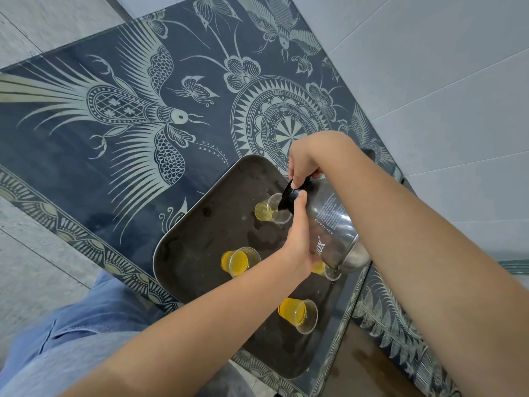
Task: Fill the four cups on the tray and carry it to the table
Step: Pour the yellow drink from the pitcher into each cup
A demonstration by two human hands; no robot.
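Observation:
A dark tray (200,233) lies on the patterned glass table and carries several clear plastic cups. The far cup (272,210) holds a little pale yellow liquid. The left cup (239,261) and the near cup (299,314) hold orange-yellow liquid. Another cup (326,270) is mostly hidden under the steel jug (333,224). The jug is tilted, its black spout over the far cup. My right hand (305,164) grips the jug's black handle at the top. My left hand (300,242) holds the jug's body from the side.
The table (114,133) has a dark blue top with pale bird and flower patterns. Its right edge (400,179) runs just past the tray. Grey floor tiles lie beyond. My blue-clothed leg (71,325) is at lower left.

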